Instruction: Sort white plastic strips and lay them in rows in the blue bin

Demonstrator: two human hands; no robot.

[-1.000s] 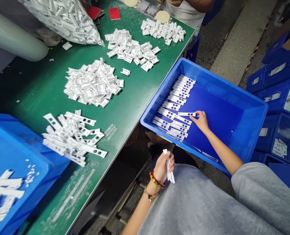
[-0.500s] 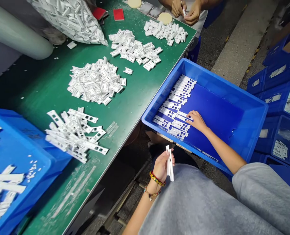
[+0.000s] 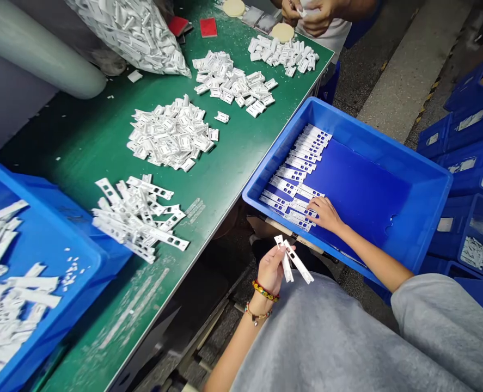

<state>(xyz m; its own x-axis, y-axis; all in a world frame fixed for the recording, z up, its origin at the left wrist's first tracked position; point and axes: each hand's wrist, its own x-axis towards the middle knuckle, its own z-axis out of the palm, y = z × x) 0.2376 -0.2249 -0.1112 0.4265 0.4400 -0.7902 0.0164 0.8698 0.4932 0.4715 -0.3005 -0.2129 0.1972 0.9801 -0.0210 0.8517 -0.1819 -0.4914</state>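
My left hand, below the tray's near edge, is closed on white plastic strips with square cutouts. Two of them show, fanned apart. Over the large blue tray, my right hand has its fingers apart and touches the ends of white strips lying inside. Those strips are laid side by side along the tray's left side, with a second column started near my right fingers. Exactly what lies under the fingertips is partly hidden.
On the green table are a pile of loose strips, heaps of small white parts and a full clear bag. A blue bin stands left. Another person's hands work at the far end. Blue crates line the right.
The strips in my left hand have fanned out from a tight, near-upright bundle. My right hand has shifted slightly down along the strips in the tray. The whole view has moved a little.
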